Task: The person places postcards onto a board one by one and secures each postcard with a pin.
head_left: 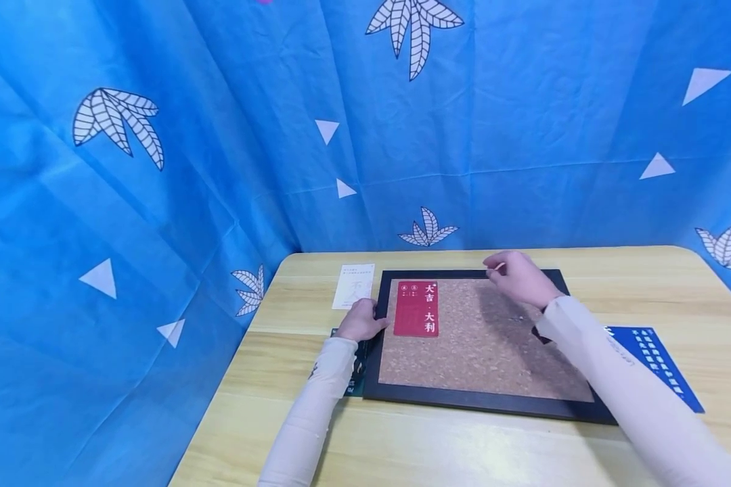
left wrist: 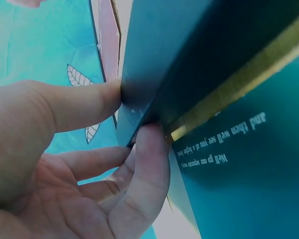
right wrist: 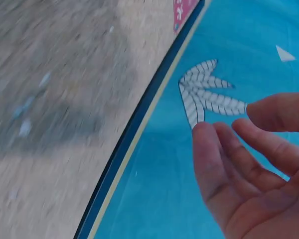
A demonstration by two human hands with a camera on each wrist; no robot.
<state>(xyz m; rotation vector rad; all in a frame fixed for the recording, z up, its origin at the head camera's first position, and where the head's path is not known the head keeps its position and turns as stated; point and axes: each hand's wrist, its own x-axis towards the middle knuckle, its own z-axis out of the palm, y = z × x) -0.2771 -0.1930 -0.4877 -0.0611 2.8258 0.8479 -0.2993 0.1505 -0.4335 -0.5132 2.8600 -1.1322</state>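
A black-framed cork board [head_left: 469,362] lies on the wooden table, with a red card [head_left: 411,314] bearing white characters at its upper left. My left hand [head_left: 359,321] grips the left side of the frame. In the left wrist view the thumb presses the face of the frame [left wrist: 154,45] and fingers go behind its edge, close to a green card [left wrist: 239,194] with white print. Over the upper right of the board hovers my right hand [head_left: 520,279]. Its fingers are loosely bent with nothing between them, as the right wrist view of the hand [right wrist: 259,189] shows.
Beyond the left hand lies a white card [head_left: 352,287]. The green card [head_left: 355,385] sticks out from under the board's left side. A blue card [head_left: 660,362] with white characters sits right of the board, partly behind the right sleeve. Blue patterned cloth [head_left: 493,135] hangs behind the table.
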